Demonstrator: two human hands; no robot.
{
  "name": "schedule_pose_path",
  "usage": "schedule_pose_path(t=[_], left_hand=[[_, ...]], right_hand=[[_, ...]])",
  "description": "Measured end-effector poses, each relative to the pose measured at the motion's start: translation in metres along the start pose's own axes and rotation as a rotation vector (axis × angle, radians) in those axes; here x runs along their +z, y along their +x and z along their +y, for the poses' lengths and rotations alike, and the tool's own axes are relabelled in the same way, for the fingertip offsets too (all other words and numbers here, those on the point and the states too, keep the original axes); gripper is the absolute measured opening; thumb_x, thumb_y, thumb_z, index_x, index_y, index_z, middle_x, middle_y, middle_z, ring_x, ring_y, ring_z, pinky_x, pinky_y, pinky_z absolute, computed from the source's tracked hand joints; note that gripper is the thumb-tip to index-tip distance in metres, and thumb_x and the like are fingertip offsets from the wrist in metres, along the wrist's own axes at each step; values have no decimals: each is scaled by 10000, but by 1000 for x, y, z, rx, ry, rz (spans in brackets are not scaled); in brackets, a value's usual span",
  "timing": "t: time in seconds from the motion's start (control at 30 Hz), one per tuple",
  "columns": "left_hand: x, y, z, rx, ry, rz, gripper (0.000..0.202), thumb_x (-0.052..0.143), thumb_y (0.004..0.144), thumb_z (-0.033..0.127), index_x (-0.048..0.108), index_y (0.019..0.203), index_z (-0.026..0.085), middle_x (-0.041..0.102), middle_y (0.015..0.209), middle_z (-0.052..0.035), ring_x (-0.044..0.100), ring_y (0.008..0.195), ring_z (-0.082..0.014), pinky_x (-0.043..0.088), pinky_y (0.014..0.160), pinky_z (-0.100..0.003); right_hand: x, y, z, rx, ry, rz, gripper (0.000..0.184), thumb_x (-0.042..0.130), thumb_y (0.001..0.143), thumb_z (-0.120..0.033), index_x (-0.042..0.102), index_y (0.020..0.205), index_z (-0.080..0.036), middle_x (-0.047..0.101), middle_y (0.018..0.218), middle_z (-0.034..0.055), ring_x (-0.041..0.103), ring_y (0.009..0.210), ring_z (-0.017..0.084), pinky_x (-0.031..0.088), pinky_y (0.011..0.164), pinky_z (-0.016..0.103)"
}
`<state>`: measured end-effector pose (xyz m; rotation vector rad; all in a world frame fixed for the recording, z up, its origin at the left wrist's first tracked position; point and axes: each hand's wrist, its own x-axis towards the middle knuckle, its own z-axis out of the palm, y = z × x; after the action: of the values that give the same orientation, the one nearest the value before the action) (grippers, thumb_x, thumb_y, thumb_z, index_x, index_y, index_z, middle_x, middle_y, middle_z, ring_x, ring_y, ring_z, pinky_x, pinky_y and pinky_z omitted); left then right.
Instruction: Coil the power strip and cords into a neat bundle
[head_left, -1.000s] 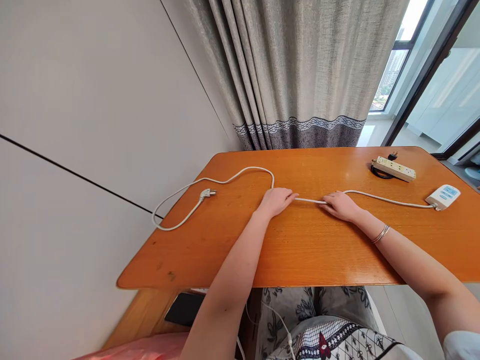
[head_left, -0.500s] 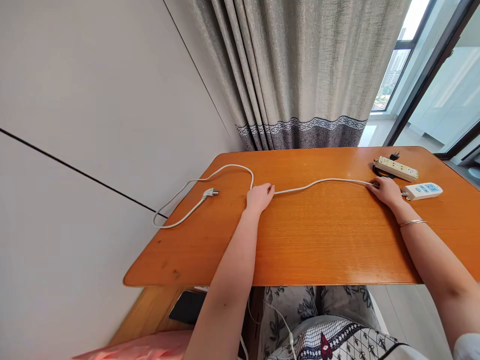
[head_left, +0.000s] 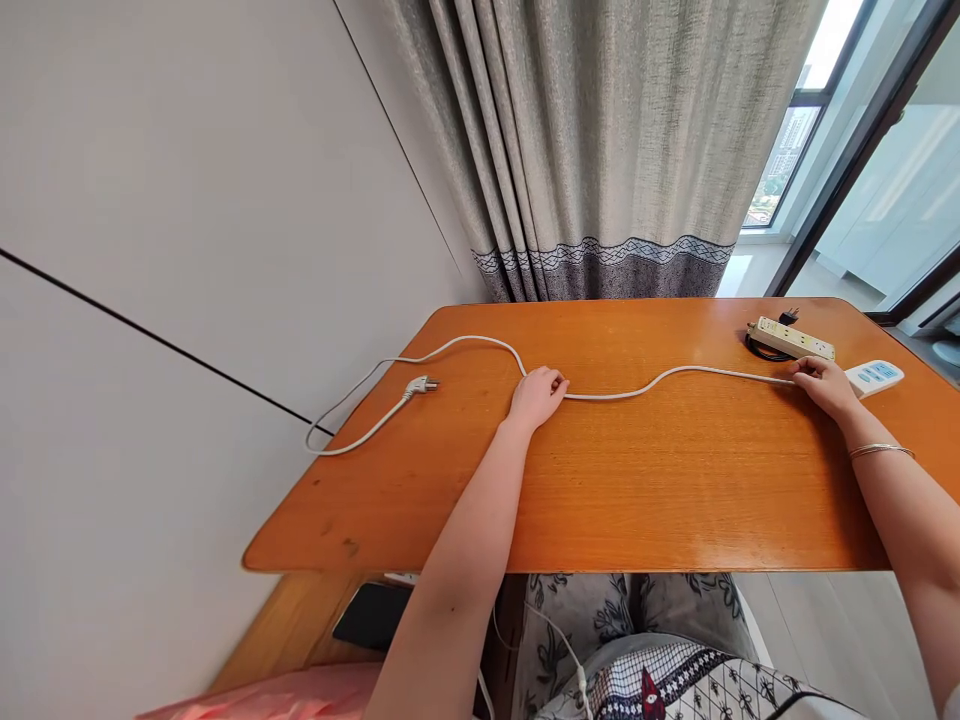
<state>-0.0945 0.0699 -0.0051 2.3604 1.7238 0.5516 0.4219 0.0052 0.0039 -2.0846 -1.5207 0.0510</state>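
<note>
A white power cord (head_left: pixel 690 370) runs across the wooden table between my two hands. My left hand (head_left: pixel 538 397) is closed on the cord near the middle of the table. Beyond it the cord loops left over the table's edge and back to its plug (head_left: pixel 421 385), which lies on the wood. My right hand (head_left: pixel 823 385) pinches the cord close to the white power strip (head_left: pixel 876 377) with blue socket faces. That strip's near end is hidden behind the hand. Just behind my right hand lies a cream power strip (head_left: pixel 795 338) with a black cord.
The orange-brown table (head_left: pixel 637 490) meets a pale wall (head_left: pixel 187 200) on the left. A grey curtain (head_left: pixel 630 150) hangs behind it, with glass doors at the right. Below the front edge are a dark flat object (head_left: pixel 373 613), a pink cloth (head_left: pixel 270 692) and a thin white cable (head_left: pixel 559 635).
My right hand has moved right along with the white power strip. My left hand has shifted slightly right, and the cord has moved with it.
</note>
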Motion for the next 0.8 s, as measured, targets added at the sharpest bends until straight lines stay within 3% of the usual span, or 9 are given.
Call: schedule_pose_path(t=[0.07,0.17,0.23,0.33,0.4,0.5,0.63,0.8], left_hand=[[3,2,-4,20,-25,28,251,506,968,315,711,970,169,705,1041,-123,653,1034,-270,495,947,-398],[7,3,-7,44,-64,61,259,506,970,325,706,1014,166,699,1098,-133,642,1096,-289,486,1013,-445],[9,4,-8,58,-94,74,254,506,971,322,698,1038,169,697,1126,-129,646,1105,-281,492,1023,-441],[10,4,-8,76,-139,82,239,513,966,317,689,1040,173,694,1129,-120,663,1079,-258,515,1003,-416],[10,4,-7,81,-168,87,229,520,960,312,686,1030,172,694,1123,-115,670,1062,-251,524,996,-412],[9,4,-6,77,-214,96,222,513,957,302,681,1024,173,695,1119,-107,679,1041,-237,540,978,-401],[7,3,1,68,-273,100,219,498,960,291,672,1028,177,699,1117,-96,688,1001,-211,557,936,-367],[3,-1,19,93,-323,78,214,508,958,288,673,1033,174,699,1119,-98,686,995,-208,552,924,-355]], right_hand=[[-4,2,-5,62,-20,3,284,480,846,-261,681,993,-125,650,789,87,570,727,200,469,696,316],[-8,10,-16,110,-104,52,427,433,897,-267,624,1226,-74,644,1115,192,591,1044,259,454,926,350],[-9,18,-23,110,-159,39,494,470,909,-287,568,1352,-91,559,1355,232,506,1265,296,375,1066,382],[-9,34,-30,115,-225,-51,604,534,909,-285,457,1483,-111,404,1570,238,397,1415,320,323,1133,428],[-8,44,-32,131,-265,-128,621,571,892,-249,450,1486,-113,416,1573,243,392,1430,332,321,1140,466],[-6,59,-34,177,-317,-223,622,630,851,-213,490,1448,-108,539,1433,263,493,1338,364,370,1090,498],[-1,70,-41,190,-332,-314,615,746,783,-291,586,1346,-101,583,1292,253,617,1130,348,474,917,419],[18,65,-75,61,-125,-244,679,807,711,-366,630,1299,-75,594,1256,228,617,1108,349,517,922,420]])
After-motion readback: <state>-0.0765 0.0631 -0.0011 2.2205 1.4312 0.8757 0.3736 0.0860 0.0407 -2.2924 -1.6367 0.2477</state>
